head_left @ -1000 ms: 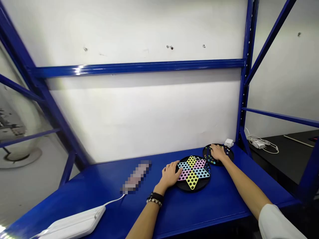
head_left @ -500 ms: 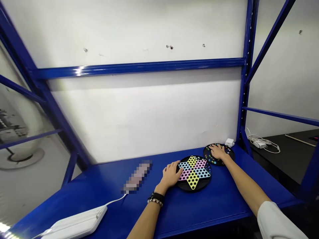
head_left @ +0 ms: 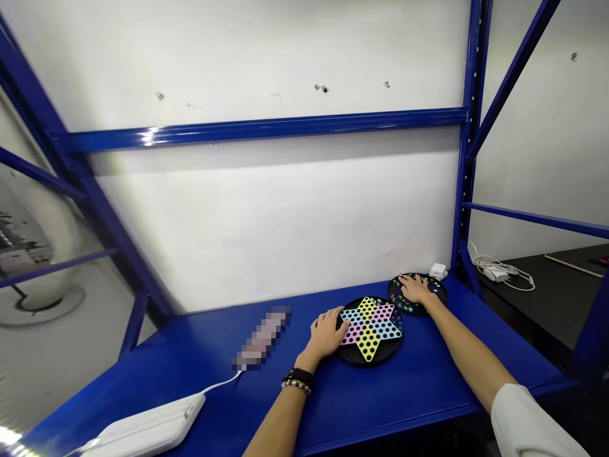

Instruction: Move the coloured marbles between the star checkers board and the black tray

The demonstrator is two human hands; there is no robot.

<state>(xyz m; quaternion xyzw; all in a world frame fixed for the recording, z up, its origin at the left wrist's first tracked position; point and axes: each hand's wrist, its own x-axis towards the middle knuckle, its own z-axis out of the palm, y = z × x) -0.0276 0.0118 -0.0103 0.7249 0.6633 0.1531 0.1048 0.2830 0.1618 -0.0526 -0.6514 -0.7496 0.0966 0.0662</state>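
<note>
A Chinese checkers board (head_left: pixel 368 328), a star of yellow, pink and blue sections full of holes, sits in a round black tray. Coloured marbles show along that tray's right side. My left hand (head_left: pixel 327 332) lies open over the left rim, fingers stretched and touching the board's edge. Farther back and to the right is a second round black tray (head_left: pixel 441 299), holding several coloured marbles. Over its marbles my right hand (head_left: pixel 413 289) rests palm down, fingers spread. What lies under that palm is hidden.
Behind the second tray, a white adapter (head_left: pixel 438 271) stands against the wall. At left on the blue shelf (head_left: pixel 380 406) are a blurred-out flat device (head_left: pixel 261 339), its white cable and a white power strip-like box (head_left: pixel 147 428). Blue metal posts (head_left: pixel 469 127) frame the shelf.
The view has shifted very slightly. Both hands stay in nearly the same places, and the board and trays have not moved.
</note>
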